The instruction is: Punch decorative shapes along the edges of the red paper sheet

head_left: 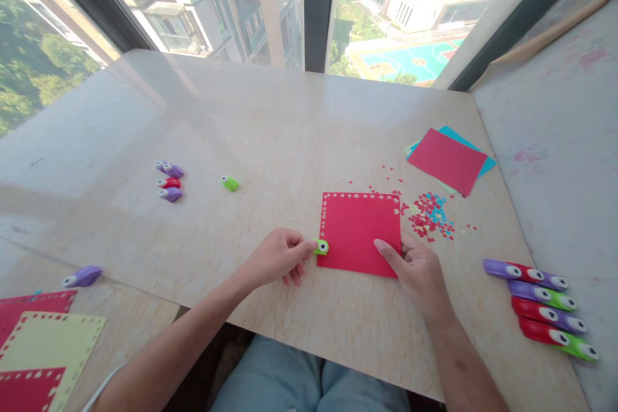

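My left hand (284, 257) pinches a small green craft punch (321, 246), which sits over the left edge of a red sheet of card (357, 232). Small cut-out shapes run along the card's top edge, down its left edge as far as the punch, and at the upper right corner. With the thumb on top and the fingers behind, my right hand (418, 264) grips the card near its lower right corner. Just past the card's right side lies a pile of red, blue and pale confetti (429, 215).
Loose sheets (449, 161) in red, blue and pale green lie at the back right. Rows of coloured punches (541, 309) stand at the right; more punches (170, 183) and a lone green punch (230, 183) are at left. Edge-punched sheets (58, 341) and a purple punch (82, 277) occupy the near left.
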`<act>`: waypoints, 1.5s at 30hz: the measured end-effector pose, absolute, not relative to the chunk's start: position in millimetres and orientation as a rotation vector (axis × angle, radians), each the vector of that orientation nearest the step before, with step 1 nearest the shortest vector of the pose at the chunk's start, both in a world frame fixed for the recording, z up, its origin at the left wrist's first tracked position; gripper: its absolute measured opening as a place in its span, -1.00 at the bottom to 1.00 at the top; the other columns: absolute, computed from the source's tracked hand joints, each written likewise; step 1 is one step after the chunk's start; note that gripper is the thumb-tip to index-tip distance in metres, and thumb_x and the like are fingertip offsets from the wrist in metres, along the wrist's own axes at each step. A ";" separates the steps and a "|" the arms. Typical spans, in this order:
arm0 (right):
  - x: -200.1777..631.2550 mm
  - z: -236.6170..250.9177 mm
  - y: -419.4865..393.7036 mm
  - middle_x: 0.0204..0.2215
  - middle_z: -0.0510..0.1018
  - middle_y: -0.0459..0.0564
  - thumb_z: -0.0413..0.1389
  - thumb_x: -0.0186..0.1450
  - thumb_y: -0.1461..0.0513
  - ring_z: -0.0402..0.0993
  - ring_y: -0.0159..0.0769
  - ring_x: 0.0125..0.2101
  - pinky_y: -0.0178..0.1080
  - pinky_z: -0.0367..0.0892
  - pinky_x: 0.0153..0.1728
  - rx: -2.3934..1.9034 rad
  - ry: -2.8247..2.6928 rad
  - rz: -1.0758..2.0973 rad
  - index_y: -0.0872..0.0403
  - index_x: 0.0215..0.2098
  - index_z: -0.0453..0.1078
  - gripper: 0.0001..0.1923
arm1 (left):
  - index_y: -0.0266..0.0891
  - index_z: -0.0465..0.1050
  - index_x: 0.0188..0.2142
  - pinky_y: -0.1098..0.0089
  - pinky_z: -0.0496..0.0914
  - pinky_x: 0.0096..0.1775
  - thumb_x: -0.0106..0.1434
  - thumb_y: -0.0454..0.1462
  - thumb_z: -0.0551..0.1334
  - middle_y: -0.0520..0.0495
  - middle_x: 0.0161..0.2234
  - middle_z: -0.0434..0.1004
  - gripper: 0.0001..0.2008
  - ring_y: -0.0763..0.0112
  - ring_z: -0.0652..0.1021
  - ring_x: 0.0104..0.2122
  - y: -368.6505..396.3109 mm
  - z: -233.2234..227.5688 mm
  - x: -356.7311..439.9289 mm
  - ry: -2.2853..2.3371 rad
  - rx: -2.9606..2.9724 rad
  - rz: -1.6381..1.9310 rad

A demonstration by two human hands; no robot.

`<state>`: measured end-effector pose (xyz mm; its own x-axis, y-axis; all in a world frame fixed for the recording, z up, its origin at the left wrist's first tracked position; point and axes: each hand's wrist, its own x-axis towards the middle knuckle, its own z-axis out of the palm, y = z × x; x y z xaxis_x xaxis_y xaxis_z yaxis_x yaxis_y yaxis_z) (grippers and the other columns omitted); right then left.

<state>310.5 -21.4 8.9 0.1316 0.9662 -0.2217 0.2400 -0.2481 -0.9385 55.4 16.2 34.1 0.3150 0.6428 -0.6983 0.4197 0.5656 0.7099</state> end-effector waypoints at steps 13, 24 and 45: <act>313.3 1.6 -21.8 -0.25 0.63 0.08 0.22 0.21 -0.04 0.57 -0.10 -0.28 -0.14 0.51 -0.26 -1.611 -1.161 1.219 0.07 -0.07 0.48 -0.55 | -0.29 0.41 -0.55 0.53 0.31 -0.66 0.10 0.11 0.29 -0.06 -0.65 0.48 -0.51 0.42 0.51 -0.67 29.2 42.2 58.5 1.276 0.967 0.084; 312.4 3.9 -20.9 -0.36 0.61 0.04 0.20 0.21 -0.04 0.56 -0.11 -0.34 -0.18 0.49 -0.35 -1.647 -1.224 1.148 0.09 -0.16 0.50 -0.59 | -0.28 0.42 -0.55 0.53 0.23 -0.68 0.08 0.10 0.32 -0.06 -0.64 0.50 -0.54 0.40 0.52 -0.66 33.2 35.2 59.6 1.244 0.958 0.050; 312.9 1.8 -19.3 -0.30 0.62 0.04 0.16 0.23 -0.04 0.54 -0.14 -0.32 -0.21 0.43 -0.35 -1.661 -1.347 0.979 0.10 -0.15 0.50 -0.59 | -0.22 0.22 -0.56 0.55 0.08 -0.69 -0.02 -0.15 0.45 0.11 -0.68 0.33 -0.61 0.58 0.35 -0.73 22.8 41.0 69.0 1.445 0.942 0.380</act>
<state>312.9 -19.3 1.8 0.1455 0.9849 -0.0941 0.3938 -0.1448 -0.9077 69.0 22.8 41.0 0.1458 0.7319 -0.6657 0.3100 0.6052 0.7333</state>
